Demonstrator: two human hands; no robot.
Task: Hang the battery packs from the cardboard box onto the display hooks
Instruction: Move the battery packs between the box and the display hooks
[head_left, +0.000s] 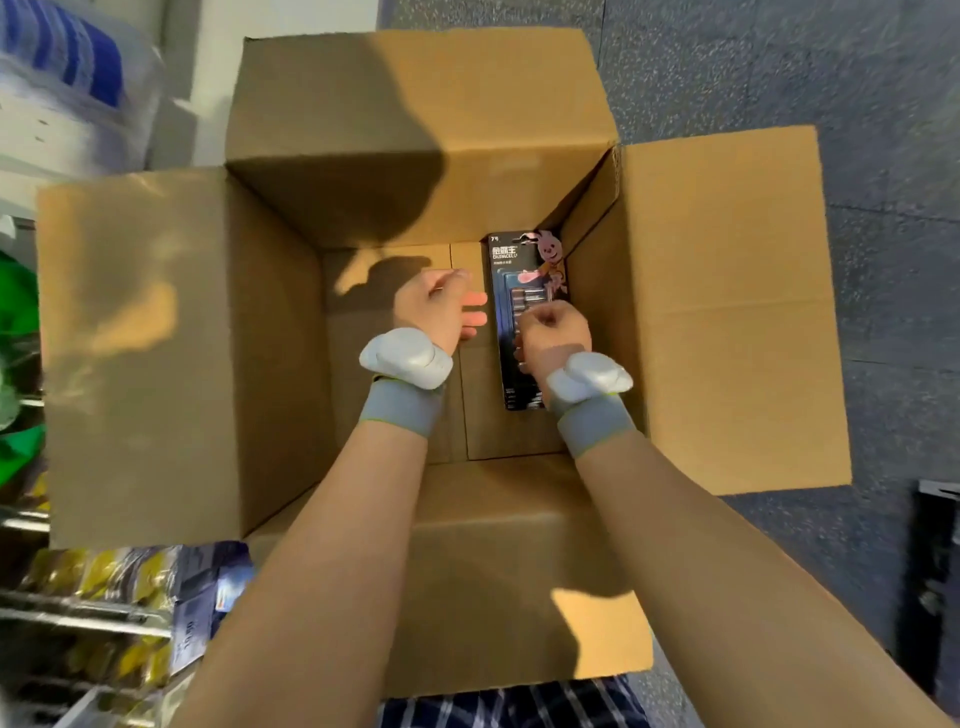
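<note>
one battery pack (527, 280) lies flat on the bottom of the open cardboard box (415, 130), toward the 2 o'clock corner. its long side runs along the wall at 3 o'clock and its printed top end points to 12 o'clock. no other pack shows in the box.

it is a long blister card. i judge it light for its size, with most of the weight in the cells at the middle, stiff along its length but apt to bend at the thin top. the plastic face looks glossy and may slip under a flat press. a pinch across a long edge, thumb on the face and fingers under the back, seems the safest hold. the top end, where a hang hole would be, should stay free for the hook. lying flat, the pack needs one edge tipped up first.

the right hand (553, 332) sits on the middle of the pack with its fingers curled tight and tucked at the pack's 9 o'clock edge, so it looks clamped on the pack rather than resting. the left hand (441, 312) is spread and holds nothing, its fingers (475, 300) straight, pointing to 3 o'clock, just beside the pack. the display hooks are not clearly in view; blurred shelf goods (104, 582) show at 8 o'clock.
</note>
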